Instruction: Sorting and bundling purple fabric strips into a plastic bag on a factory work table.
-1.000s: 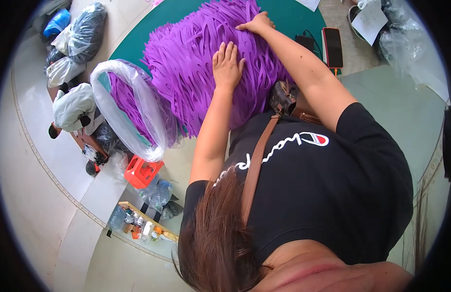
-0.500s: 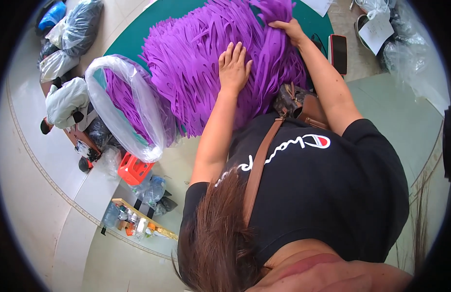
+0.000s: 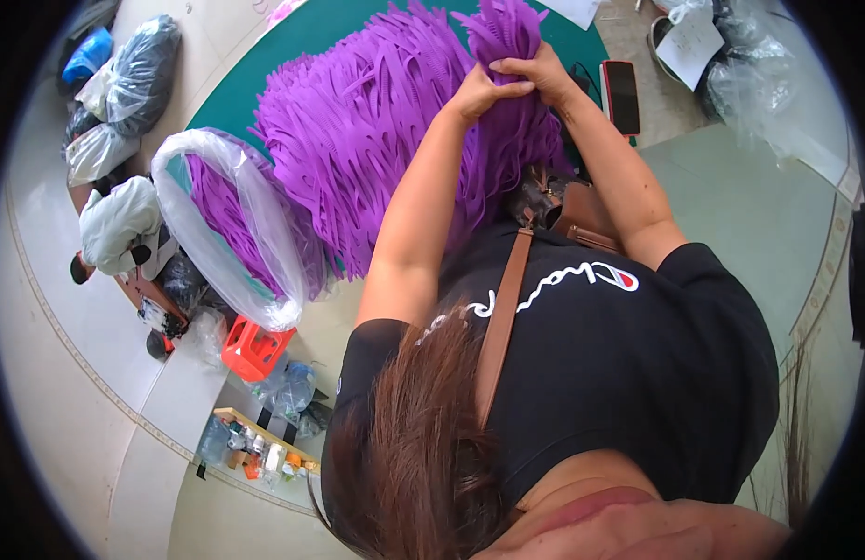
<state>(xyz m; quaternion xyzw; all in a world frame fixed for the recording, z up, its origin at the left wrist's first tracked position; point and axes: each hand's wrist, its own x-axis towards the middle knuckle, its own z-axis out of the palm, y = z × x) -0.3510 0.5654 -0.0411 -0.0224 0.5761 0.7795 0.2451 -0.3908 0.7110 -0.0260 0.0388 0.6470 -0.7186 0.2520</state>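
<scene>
A large heap of purple flexible strips (image 3: 348,140), some with ridged edges, covers much of a green table (image 3: 229,91). At its right end, a bunch of purple strips (image 3: 503,28) rises between my two hands. My left hand (image 3: 481,95) closes round the bunch from the left, its thumb pointing right. From the other side my right hand (image 3: 541,75) wraps it, its thumb lying across the front. The fingers behind the bunch are hidden. To the left of the heap stands an opened clear plastic bag (image 3: 171,191) with more purple strips inside.
A phone (image 3: 621,98) in a red case lies at the table's right edge. My brown handbag (image 3: 586,210) hangs against the table. Beyond the plastic bag are a red stool (image 3: 255,349), a crouched person in pale clothing (image 3: 119,224) and filled bags (image 3: 145,79).
My left hand has left the top of the heap, moving right and up to the bunch that my right hand grips. The whole view has shifted slightly.
</scene>
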